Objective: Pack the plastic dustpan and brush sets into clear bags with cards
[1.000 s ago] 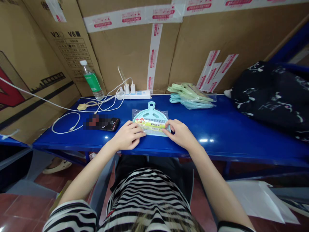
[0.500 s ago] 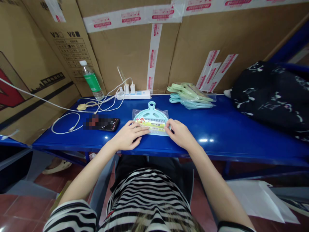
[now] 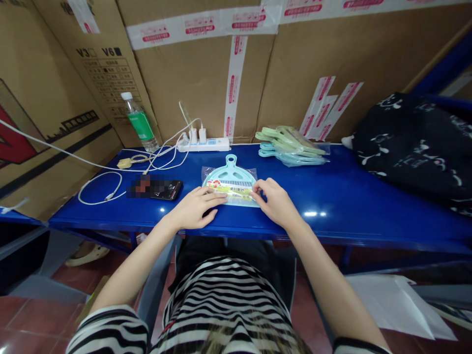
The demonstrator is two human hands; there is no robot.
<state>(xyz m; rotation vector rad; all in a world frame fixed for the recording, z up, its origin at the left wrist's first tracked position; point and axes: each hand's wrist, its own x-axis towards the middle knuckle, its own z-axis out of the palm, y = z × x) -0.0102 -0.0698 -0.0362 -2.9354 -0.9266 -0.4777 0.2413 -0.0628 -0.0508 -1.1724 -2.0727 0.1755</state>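
Note:
A light-blue dustpan [image 3: 231, 169] with a grey-bristled brush lies on the blue table, its handle pointing away from me. It is in a clear plastic bag [image 3: 252, 173] with a printed yellow and white label [image 3: 223, 187] across it. My left hand [image 3: 199, 206] rests on the near left part of the package, fingers stretched out. At the near right side, my right hand [image 3: 273, 199] pinches the plastic bag between thumb and fingers. Glare on the plastic partly covers the label's lower half.
Several bagged green and blue dustpans [image 3: 293, 145] are piled at the back. A phone [image 3: 165, 190], white cables, a power strip [image 3: 210, 144] and a water bottle [image 3: 140, 123] stand to the left. A black patterned bag [image 3: 416, 147] sits at the right. Cardboard [image 3: 195, 73] walls the back.
The plastic over the label's lower part has been lifted and creased, blurring the print there. My right fingers have risen slightly; my left hand stays nearly still.

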